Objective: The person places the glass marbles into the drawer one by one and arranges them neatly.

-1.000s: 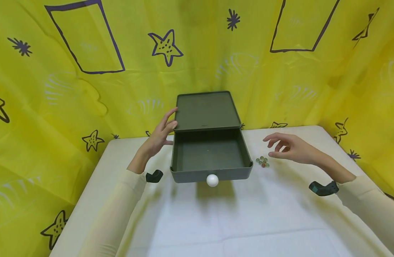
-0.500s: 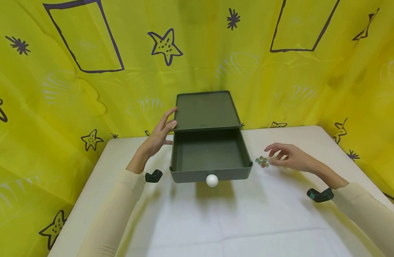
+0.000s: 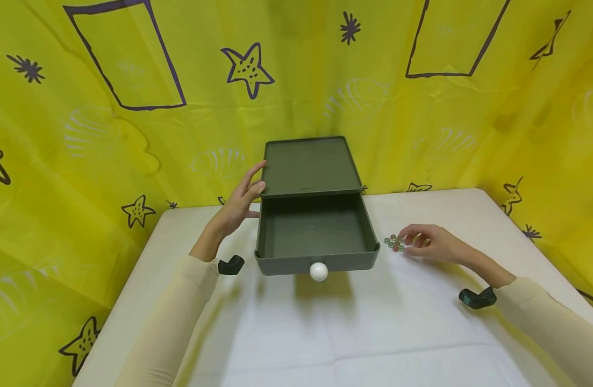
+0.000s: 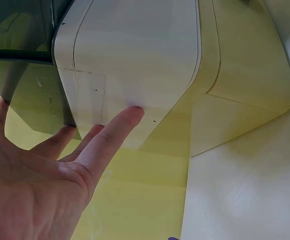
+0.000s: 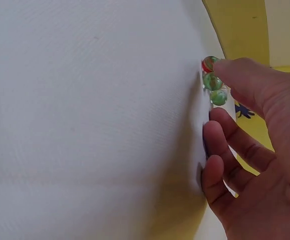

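A desktop drawer box has a dark green-grey top (image 3: 311,166), and its drawer (image 3: 320,231) is pulled out toward me, with a white round knob (image 3: 319,271) on the front. My left hand (image 3: 233,212) rests spread fingers against the box's left side; the left wrist view shows them on a white side wall (image 4: 134,60). To the right of the drawer lies a small cluster of glass marbles (image 3: 392,243), mostly green with a red one among them. My right hand (image 3: 434,244) is down at the cluster, fingers bent. In the right wrist view, the thumb overlaps green marbles (image 5: 213,81).
The box stands on a white-covered table (image 3: 373,328), near its back edge. A yellow curtain (image 3: 296,107) with starfish and fish drawings hangs behind and along both sides. Dark wrist cameras (image 3: 477,298) are worn at both cuffs.
My right hand has moved down and slightly left, from above the table to the marbles. My left hand and the drawer box have stayed as they were.
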The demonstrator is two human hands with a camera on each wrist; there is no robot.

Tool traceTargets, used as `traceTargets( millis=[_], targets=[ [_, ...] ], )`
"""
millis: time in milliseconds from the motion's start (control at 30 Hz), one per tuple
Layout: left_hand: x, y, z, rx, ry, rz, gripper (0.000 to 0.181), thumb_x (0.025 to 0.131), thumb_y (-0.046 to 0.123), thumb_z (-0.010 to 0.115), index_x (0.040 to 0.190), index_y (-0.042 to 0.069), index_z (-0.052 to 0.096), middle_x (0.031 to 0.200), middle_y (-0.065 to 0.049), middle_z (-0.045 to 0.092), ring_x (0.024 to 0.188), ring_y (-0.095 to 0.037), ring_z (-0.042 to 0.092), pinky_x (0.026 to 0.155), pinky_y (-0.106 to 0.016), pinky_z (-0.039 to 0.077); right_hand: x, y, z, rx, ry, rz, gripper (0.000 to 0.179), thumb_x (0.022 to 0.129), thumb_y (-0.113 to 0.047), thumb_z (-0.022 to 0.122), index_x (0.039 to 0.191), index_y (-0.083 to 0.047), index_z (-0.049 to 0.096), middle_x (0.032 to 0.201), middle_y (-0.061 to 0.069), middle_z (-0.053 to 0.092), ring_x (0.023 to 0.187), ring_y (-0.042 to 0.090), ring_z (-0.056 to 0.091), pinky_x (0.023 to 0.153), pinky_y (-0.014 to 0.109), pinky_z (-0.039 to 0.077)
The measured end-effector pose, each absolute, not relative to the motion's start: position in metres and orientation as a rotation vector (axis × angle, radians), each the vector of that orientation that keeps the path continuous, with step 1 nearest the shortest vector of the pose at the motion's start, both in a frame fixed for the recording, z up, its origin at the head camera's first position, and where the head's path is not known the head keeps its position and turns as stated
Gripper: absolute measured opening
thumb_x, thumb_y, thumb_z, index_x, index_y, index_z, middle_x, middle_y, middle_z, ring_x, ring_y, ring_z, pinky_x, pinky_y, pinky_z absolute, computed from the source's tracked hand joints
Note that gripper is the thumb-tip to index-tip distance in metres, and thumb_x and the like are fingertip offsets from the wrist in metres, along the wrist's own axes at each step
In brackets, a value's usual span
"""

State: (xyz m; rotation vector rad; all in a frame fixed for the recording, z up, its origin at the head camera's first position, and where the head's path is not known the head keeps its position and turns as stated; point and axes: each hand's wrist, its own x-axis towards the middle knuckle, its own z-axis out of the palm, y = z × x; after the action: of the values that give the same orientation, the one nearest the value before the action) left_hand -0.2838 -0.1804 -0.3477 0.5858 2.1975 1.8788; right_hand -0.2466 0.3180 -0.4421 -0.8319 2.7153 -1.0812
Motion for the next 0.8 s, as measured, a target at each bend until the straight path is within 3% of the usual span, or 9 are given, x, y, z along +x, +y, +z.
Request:
traceTargets(
  millis=[433,800],
  targets=[
    [-0.2853,-0.1811,-0.3480,0.587,2.181,1.891,0.063,0.103,0.045,0.048,0.160,0.045,0.023,0.166,-0.010,0.018,0.148,-0.039,0.029,0.101,-0.076,0.038,-0.2473,0.3126,-0.4475,-0.747,2.806,-0.999,0.022,0.087,-0.011,0.082,0.106,-0.012,0.071,0.093,-0.001,0.064,0.075,0.014,0.056,0.066,0.024,0.049],
    [-0.2849,-0.1818,-0.3484,0.592,2.183,1.885,0.063,0.103,0.046,0.048,0.161,0.045,0.021,0.167,-0.009,0.017,0.149,-0.039,0.027,0.101,-0.076,0.036,-0.2451,0.3100,-0.4461,-0.694,2.795,-0.987,0.020,0.088,-0.011,0.081,0.106,-0.011,0.072,0.094,-0.001,0.066,0.076,0.015,0.052,0.065,0.023,0.044]
  ],
)
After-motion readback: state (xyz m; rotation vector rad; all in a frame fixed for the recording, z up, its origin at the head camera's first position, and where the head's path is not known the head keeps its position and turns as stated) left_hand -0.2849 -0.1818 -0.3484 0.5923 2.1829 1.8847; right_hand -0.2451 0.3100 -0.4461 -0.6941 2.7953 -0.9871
